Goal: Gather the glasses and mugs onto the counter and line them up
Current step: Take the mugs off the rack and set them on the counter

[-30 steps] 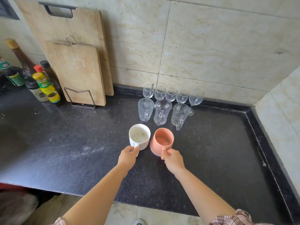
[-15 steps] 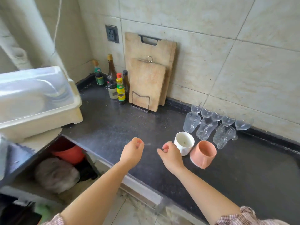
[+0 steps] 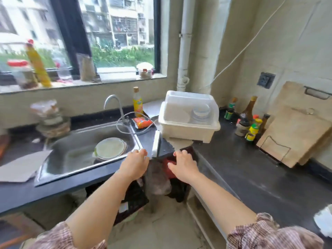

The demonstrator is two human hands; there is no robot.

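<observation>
Head cam: both hands are out front, near the inner corner where the two worktop (image 3: 251, 168) runs meet. L hand (image 3: 136, 164) and R hand (image 3: 183, 165) are empty, fingers loose & a bit spread, gripping nothing. No glasses or mugs in view. There's a blurred white thing (image 3: 323, 221) at the right frame edge over the worktop, can't tell what.

Judgement: this is a search for pieces to fetch. To do it well:
- Check the covered dish box (image 3: 188, 128) at the corner and the sink (image 3: 71, 151) first.
- Take one piece per hand by handle/body.
- Carry low and set down on the bare worktop stretch.

Around:
- plates (image 3: 109, 147) in the sink
- tap (image 3: 115, 105) w/ hose loop
- white block (image 3: 156, 143) upright near the front edge betw. sink & box
- bottles (image 3: 249, 121) and cutting boards (image 3: 296, 137) along the back wall

Obstacles: the box lid needs a free hand, and the hose & block could snag a reach.
</observation>
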